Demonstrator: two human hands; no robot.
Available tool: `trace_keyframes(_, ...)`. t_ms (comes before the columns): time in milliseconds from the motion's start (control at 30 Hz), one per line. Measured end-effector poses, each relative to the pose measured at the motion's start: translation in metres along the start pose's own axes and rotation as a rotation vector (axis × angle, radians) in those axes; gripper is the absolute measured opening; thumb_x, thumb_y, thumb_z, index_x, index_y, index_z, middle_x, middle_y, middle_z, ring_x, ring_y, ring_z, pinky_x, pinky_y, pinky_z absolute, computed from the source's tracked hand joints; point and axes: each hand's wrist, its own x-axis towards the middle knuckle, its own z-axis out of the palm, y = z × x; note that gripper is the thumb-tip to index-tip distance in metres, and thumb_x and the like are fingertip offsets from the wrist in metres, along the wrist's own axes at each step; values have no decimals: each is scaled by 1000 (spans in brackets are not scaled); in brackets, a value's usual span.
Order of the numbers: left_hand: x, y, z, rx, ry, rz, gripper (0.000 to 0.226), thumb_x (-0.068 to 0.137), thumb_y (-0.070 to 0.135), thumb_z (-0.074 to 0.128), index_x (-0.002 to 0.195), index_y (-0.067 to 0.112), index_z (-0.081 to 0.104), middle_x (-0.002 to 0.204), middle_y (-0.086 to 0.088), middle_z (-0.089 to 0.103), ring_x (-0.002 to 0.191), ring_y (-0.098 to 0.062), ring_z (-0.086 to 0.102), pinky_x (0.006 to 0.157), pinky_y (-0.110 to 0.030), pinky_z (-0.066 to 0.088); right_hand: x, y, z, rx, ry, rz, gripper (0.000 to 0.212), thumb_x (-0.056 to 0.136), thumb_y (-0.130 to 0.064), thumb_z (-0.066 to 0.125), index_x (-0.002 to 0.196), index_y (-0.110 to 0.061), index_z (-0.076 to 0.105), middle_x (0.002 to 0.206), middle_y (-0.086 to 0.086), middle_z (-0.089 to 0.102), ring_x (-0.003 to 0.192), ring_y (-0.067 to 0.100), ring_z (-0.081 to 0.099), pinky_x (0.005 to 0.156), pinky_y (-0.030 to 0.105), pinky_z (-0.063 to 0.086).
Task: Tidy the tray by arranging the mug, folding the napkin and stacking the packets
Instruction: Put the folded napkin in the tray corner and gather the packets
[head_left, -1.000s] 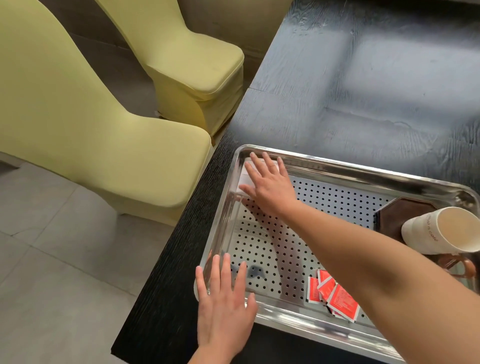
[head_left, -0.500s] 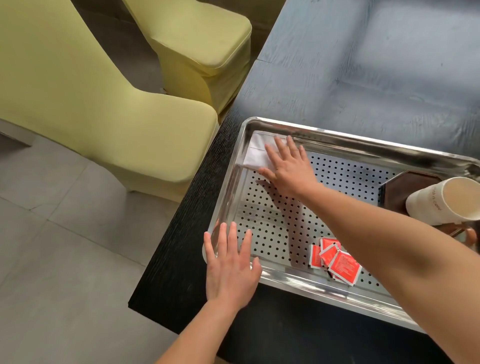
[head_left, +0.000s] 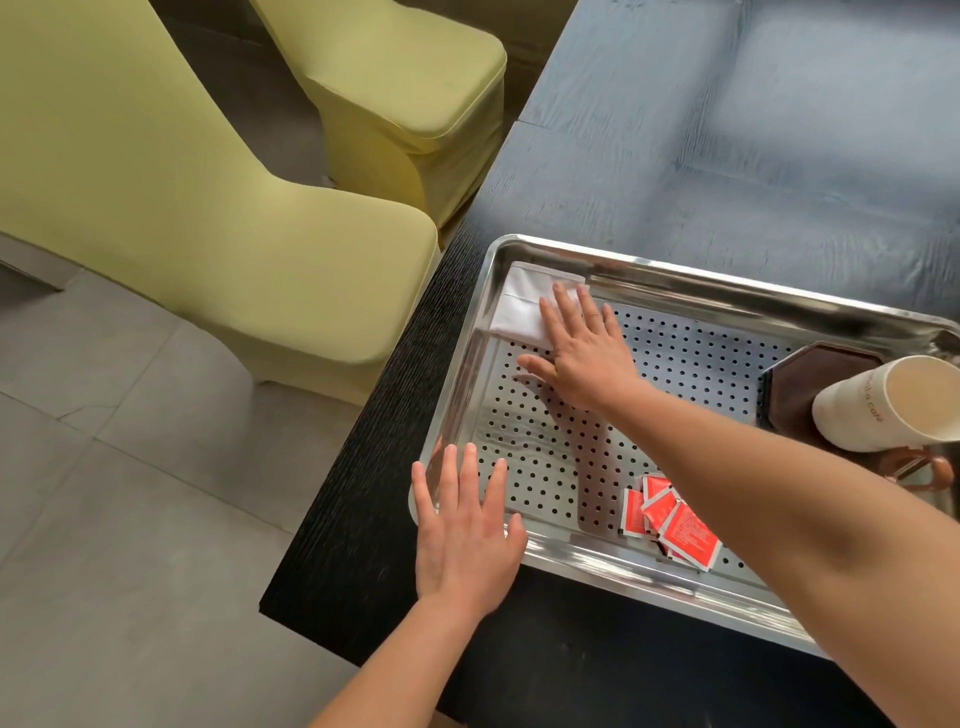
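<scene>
The folded white napkin (head_left: 519, 312) could be dragged out of its fold and bunched against the tray (head_left: 727, 280) wall just beyond the fingertips, since only part of it is pressed and the perforated metal beneath looks slick. The red packets (head_left: 670, 525), loosely overlapped under the right forearm, could be scattered if that arm is drawn back low. The tray itself, set close to the corner of the dark table (head_left: 727, 156), could be nudged toward the edge if weight is put on its rim. The right hand (head_left: 584, 358) is laid flat with fingers straight and slightly spread; nothing is gripped, its fingertips are rested on the napkin's nearer edge and its thumb on bare tray floor. The left hand (head_left: 462, 535) is likewise opened flat, pressed on the tray's near corner rim, nothing held. The mug (head_left: 883, 405) is found well to the right of the right hand, on a dark coaster (head_left: 810, 374); whether it stands upright cannot be told.
</scene>
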Motion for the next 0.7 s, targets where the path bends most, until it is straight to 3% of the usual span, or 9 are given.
trace_keyframes(267,0,1,1,-2,14,8,65,93,51,32,151,22,37,160,-17,30,151,-37,16,118,-67,6,-5,0,2,16,-151,22,101,84,-87,9,156,-22,-20,162,3,-31,149,28,-29,122,52,-11)
trace_keyframes(533,-1,1,-6,30,-21,-14,66,95,53,22,155,26,21,164,-14,18,153,-34,4,118,-63,-8,-31,0,-11,149,45,105,90,92,-76,17,161,-18,8,170,3,0,156,24,-6,124,43,1)
trace_keyframes(700,-3,-1,-16,-11,-6,-11,64,97,53,29,154,26,22,163,-13,19,152,-33,7,121,-60,-2,-64,4,-36,276,171,125,77,97,-65,34,156,-15,26,164,7,28,152,27,19,122,41,16)
